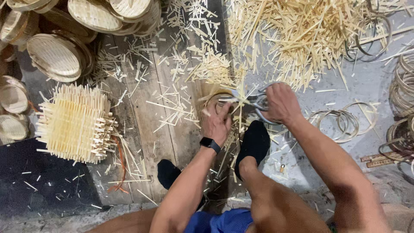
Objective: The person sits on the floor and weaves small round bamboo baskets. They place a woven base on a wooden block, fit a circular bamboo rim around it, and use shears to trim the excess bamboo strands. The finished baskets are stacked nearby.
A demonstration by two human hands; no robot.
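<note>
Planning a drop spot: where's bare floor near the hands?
Freest: the dark mat below the woven stack, only a few slivers on it. Also grey floor between the strip pile and the hoops. Crowded: the planks by the left hand and around the scissors.

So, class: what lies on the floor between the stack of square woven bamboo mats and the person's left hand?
The head view shows wooden planks littered with scattered bamboo strip offcuts between the mat stack and the left hand.
</note>
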